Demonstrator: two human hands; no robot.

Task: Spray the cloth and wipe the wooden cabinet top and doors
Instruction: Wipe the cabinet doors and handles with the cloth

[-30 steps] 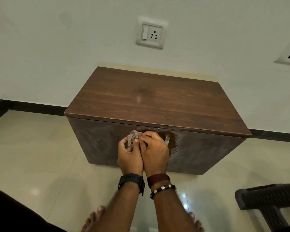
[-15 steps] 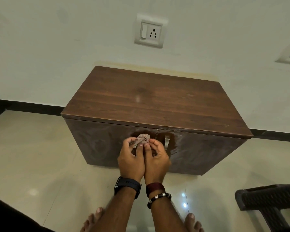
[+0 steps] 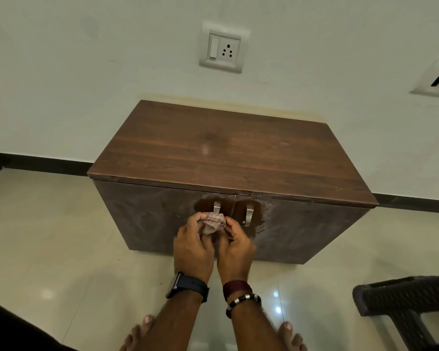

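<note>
Holding bunched cloth between both hands, left hand and right hand close together, fingers clamped on it. Cloth positioned in front of cabinet doors, just below left handle, beside right handle. Wet-looking patch around handles; cabinet top bare.

Dim, warm indoor light with a greenish cast. Small bright glints shine on the glossy floor just right of the right hand's wrist. Soft shadows fall below the cabinet. Wide-angle bending curves the edges; focus is mostly sharp, slightly soft overall.
</note>
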